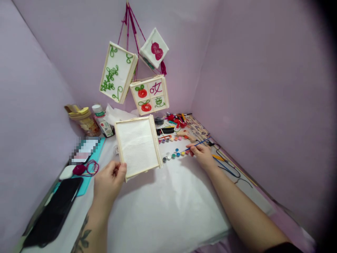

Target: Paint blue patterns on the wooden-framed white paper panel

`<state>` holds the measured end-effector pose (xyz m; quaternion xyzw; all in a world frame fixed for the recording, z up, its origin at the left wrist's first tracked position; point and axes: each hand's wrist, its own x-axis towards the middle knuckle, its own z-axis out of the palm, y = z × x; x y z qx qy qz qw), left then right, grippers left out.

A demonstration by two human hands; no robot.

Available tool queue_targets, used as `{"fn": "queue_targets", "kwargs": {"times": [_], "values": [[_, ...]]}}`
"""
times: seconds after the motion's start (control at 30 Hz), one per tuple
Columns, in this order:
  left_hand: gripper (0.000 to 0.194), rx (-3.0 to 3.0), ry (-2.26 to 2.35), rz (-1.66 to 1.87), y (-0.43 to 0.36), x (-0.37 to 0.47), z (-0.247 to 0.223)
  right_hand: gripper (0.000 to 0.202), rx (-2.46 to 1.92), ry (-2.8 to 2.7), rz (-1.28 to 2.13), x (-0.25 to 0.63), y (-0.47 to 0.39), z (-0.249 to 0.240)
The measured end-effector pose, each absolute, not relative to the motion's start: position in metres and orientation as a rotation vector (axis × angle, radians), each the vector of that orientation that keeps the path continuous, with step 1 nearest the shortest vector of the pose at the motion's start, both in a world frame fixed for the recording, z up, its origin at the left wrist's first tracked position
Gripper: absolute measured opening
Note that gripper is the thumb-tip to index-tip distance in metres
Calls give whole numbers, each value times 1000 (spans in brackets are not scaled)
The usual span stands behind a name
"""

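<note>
Frame (138, 146), a blank white panel edged in pale wood, is held up over the white sheet (168, 207) by the left hand (109, 181), which is closed on its lower left corner, thumb on the front face. The panel is tilted, its top leaning away. The right hand (201, 154) is closed around a thin blue brush (197, 144), whose tip is pointed toward the row of small paint pots (175, 155) lying on the sheet just beside the frame's right edge. A second row of pots is seen just behind. Three painted panels (149, 95) are hung on red yarn above the table, decorated with green vines, red fruit and characters. A glue bottle (101, 119) and a jar (84, 121) are set against the back wall at the left. A black phone (56, 211) and a ball of red yarn (79, 169) are laid at the table's left edge. Loose tools are scattered behind the pots.
</note>
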<state>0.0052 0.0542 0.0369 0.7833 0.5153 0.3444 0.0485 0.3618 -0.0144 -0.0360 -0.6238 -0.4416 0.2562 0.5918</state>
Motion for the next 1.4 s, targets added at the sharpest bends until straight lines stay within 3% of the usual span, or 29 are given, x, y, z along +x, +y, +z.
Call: {"fn": "queue_targets", "kwargs": {"times": [0.5,1.4], "values": [[31,2336,1569,1030,54,5,38,22,-1619,-1247,313,349,-6,-46],[29,2343,1539,1004,54,3,38,26,-1638,-1228,230,348,-8,-45]]}}
